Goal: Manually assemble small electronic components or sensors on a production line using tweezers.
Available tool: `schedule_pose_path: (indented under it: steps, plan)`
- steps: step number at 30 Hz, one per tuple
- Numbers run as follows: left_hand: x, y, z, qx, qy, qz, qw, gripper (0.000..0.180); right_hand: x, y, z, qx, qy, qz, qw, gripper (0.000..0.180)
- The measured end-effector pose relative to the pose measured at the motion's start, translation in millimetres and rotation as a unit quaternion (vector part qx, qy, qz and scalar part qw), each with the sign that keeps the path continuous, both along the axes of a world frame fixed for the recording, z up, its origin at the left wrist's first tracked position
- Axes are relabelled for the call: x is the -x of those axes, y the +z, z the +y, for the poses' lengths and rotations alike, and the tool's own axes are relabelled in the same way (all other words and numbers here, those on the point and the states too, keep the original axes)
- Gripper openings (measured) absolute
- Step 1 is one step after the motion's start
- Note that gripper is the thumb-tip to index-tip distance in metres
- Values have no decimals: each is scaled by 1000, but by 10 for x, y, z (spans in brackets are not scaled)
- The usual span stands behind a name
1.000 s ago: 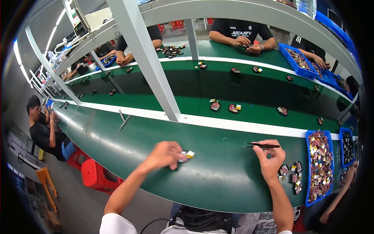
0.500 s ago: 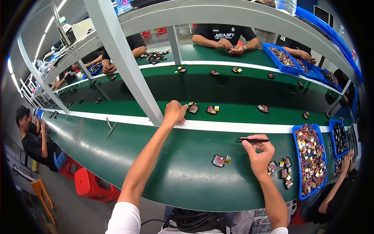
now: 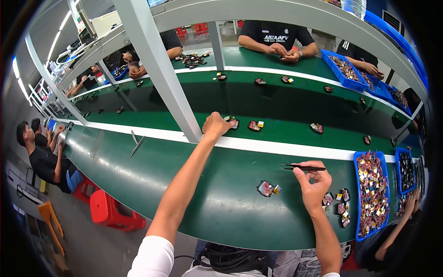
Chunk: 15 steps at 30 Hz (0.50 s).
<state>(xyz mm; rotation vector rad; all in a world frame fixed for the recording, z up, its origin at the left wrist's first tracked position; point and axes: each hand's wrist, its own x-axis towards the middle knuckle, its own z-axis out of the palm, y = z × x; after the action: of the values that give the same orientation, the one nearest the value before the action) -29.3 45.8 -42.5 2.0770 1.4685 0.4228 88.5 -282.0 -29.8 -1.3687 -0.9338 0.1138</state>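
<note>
My left hand (image 3: 216,125) reaches over the white rail, its bent fingers at the left edge of a small dark electronic assembly (image 3: 234,123) with reddish parts on the green conveyor belt. The fingers partly cover that piece. In my right hand (image 3: 313,181) is a pair of black tweezers (image 3: 304,167), held above the green worktable with the tips pointing left. A similar assembly (image 3: 266,188) with a yellow-and-white tag lies on the worktable, left of my right wrist. Several more assemblies (image 3: 343,208) are grouped to the right of that wrist.
A blue tray (image 3: 356,196) full of tagged parts stands at right, with another blue tray (image 3: 398,159) of black pieces beyond. A grey metal post (image 3: 161,69) rises near my left hand. A second pair of tweezers (image 3: 137,147) lies at left. People sit across the belt.
My left hand has moved right and slightly away from me, onto the nearest assembly on the belt. My right hand still holds the tweezers; the whole view has shifted a little.
</note>
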Motion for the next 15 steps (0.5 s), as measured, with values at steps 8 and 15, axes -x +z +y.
schedule_pose_path:
  steps: [8,15]
  plan:
    - [147,86,-103,36,-7,-3,999,38,19,9,-10,12,4,4,1000,16]
    - [521,276,-724,163,-91,-236,954,23,-30,-35,-45,22,5,23,999,16]
